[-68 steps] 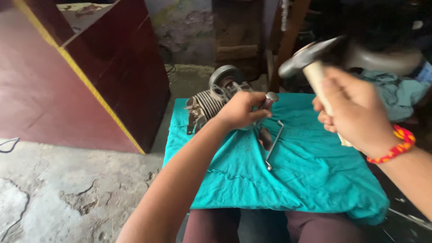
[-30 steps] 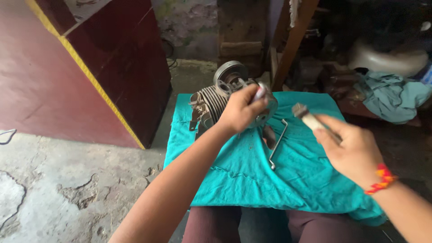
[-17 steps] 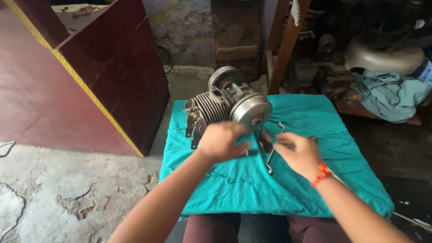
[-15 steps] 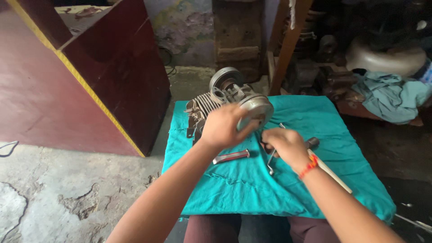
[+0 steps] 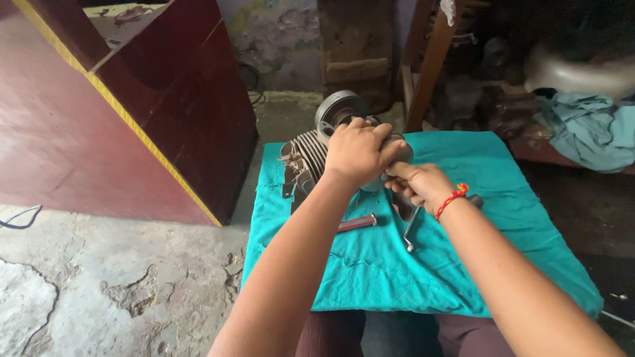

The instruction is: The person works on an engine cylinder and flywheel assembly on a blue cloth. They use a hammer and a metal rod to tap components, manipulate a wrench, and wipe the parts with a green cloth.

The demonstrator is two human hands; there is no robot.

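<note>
Now my left hand [image 5: 357,153] curls its fingers over the finned engine cylinder [image 5: 311,155] — my right hand [image 5: 418,186] grips beneath it, fingers closed.

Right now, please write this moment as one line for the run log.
left hand: grips finned engine part | right hand: on same part, from the side | red-handled tool: lies on teal cloth
</note>
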